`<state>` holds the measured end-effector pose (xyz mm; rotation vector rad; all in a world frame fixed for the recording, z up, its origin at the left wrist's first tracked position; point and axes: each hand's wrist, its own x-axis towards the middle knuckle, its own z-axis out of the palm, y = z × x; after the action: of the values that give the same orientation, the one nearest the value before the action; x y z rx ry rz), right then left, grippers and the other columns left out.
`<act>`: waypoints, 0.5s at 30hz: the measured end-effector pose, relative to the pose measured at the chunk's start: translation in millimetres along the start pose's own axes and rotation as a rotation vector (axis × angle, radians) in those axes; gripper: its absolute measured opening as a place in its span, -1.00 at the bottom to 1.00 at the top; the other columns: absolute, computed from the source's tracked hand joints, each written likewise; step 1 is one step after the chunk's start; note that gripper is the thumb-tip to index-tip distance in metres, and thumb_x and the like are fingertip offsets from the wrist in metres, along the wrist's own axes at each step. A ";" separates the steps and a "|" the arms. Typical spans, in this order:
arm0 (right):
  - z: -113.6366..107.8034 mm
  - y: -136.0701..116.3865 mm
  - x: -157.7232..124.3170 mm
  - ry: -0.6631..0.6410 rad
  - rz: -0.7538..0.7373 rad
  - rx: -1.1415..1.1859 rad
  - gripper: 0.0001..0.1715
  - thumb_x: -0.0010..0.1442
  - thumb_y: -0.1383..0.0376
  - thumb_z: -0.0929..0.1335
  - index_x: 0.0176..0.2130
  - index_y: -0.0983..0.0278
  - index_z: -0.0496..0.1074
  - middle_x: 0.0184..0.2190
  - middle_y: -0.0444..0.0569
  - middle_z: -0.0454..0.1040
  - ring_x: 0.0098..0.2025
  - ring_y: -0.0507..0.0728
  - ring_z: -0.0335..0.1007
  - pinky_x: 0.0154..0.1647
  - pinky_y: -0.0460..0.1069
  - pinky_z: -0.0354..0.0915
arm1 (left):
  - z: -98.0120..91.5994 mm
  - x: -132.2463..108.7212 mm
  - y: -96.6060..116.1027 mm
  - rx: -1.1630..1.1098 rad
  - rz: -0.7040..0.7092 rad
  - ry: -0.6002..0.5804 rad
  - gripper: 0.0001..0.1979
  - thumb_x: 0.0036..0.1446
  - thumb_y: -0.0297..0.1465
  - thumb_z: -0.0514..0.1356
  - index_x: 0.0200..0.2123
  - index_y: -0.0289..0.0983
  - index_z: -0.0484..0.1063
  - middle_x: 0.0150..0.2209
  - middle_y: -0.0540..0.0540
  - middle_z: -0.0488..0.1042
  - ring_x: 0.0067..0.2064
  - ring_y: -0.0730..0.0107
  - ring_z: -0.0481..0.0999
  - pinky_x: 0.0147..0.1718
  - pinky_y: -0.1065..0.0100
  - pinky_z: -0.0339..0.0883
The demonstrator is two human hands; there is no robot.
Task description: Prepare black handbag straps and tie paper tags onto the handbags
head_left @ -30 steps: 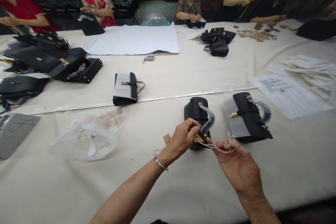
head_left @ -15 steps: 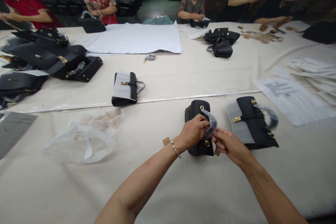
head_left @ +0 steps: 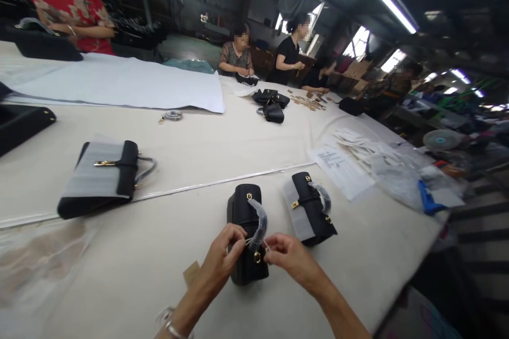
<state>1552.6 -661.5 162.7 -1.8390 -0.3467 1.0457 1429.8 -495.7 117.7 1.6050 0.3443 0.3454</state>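
Note:
A small black handbag (head_left: 243, 212) stands on the table in front of me, its handle (head_left: 260, 221) wrapped in clear film. On the handle's left side my left hand (head_left: 225, 251) pinches a thin white string (head_left: 249, 242). Over on the right, my right hand (head_left: 292, 257) has thumb and finger closed on the string too, close to the lower gold ring (head_left: 257, 257). By my left wrist there is a tan card tag (head_left: 191, 274), partly hidden. To the right is another black handbag (head_left: 314, 198) with a pale sheet over its front.
Another paper-covered handbag (head_left: 129, 169) lies at the left, near a clear plastic bag (head_left: 43, 270). A coiled strap (head_left: 173, 115), white sheets (head_left: 127, 77) and a printed paper (head_left: 338, 167) are farther back. Several people work around the table, whose edge (head_left: 413, 270) runs down the right.
The camera has turned right and tilted up. My hands have drawn apart a little at the handle, and the white string now shows between them.

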 end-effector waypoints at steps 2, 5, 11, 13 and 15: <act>2.5 2.6 -5.4 0.027 -0.010 -0.104 -0.84 -0.07 0.31 0.40 -0.41 0.31 0.57 -0.53 -0.13 0.50 -0.46 0.08 0.34 -0.39 -0.04 0.19 | -0.8 -10.0 0.6 -0.184 -0.109 -0.058 -0.73 0.24 -0.20 0.12 -0.44 -0.24 0.29 -0.24 -0.12 0.45 -0.17 0.24 0.42 -0.13 0.28 0.29; 4.9 5.4 -7.3 0.082 -0.038 -0.248 -0.86 -0.06 0.32 0.39 -0.50 0.28 0.59 -0.54 -0.13 0.51 -0.43 0.10 0.34 -0.39 -0.04 0.15 | 5.6 -18.4 -0.4 -0.490 -0.201 -0.010 -0.71 0.18 -0.17 0.18 -0.44 -0.24 0.28 -0.28 -0.09 0.44 -0.15 0.24 0.41 -0.10 0.29 0.28; -2.8 8.0 4.5 0.160 -0.022 -0.348 -0.91 -0.10 0.31 0.46 -0.59 0.26 0.56 -0.62 -0.15 0.44 -0.48 0.08 0.27 -0.48 -0.05 0.04 | 14.7 -7.4 -7.6 -0.413 -0.229 0.128 -0.67 0.20 -0.09 0.16 -0.42 -0.21 0.24 -0.53 0.08 0.25 -0.46 0.43 0.23 -0.42 0.42 0.15; -6.4 10.0 7.1 0.114 0.018 -0.287 -0.86 -0.13 0.28 0.49 -0.62 0.27 0.51 -0.65 -0.16 0.41 -0.52 0.04 0.23 -0.53 -0.08 0.02 | 12.8 -4.0 -10.0 -0.206 -0.159 0.134 -0.65 0.17 -0.07 0.18 -0.43 -0.22 0.28 -0.52 0.07 0.23 -0.47 0.43 0.20 -0.43 0.41 0.13; -8.9 12.3 6.3 0.019 0.087 -0.177 -0.74 -0.12 0.17 0.50 -0.60 0.28 0.45 -0.70 -0.17 0.37 -0.62 0.00 0.18 -0.61 -0.10 0.01 | 10.8 -5.3 -11.8 -0.093 -0.095 0.114 -0.64 0.18 -0.07 0.17 -0.44 -0.23 0.31 -0.50 0.05 0.24 -0.43 0.41 0.22 -0.39 0.39 0.15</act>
<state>1560.8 -669.1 150.6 -2.0365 -0.3596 1.0850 1429.5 -507.1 105.2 1.4758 0.4838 0.3755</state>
